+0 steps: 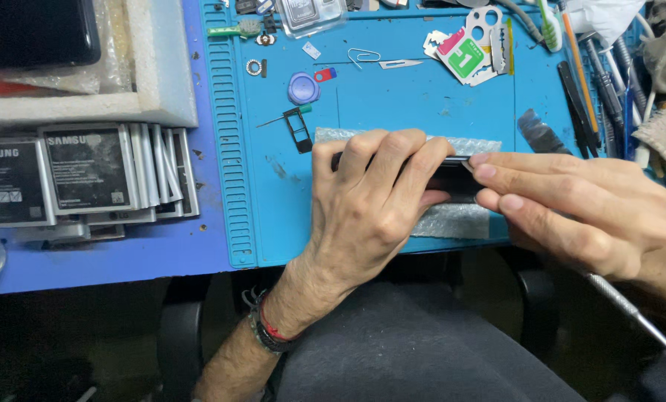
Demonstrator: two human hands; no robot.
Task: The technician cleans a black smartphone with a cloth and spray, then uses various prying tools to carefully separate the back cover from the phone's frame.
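My left hand [374, 201] is curled over a dark, flat phone-like device [452, 179], gripping it on edge above a sheet of bubble wrap [452, 219] on the blue work mat [392, 97]. My right hand [571, 208] meets the device's right end with its fingertips and holds a thin metal tool [631, 309] whose shaft runs back toward the lower right. Most of the device is hidden under my left fingers.
A row of grey phone batteries [87, 175] stands at the left, beside a white foam tray [154, 67]. A small card tray [297, 130], a purple disc [303, 88], a paper clip [363, 56], plastic pry cards [471, 45] and tweezers [579, 108] lie on the mat.
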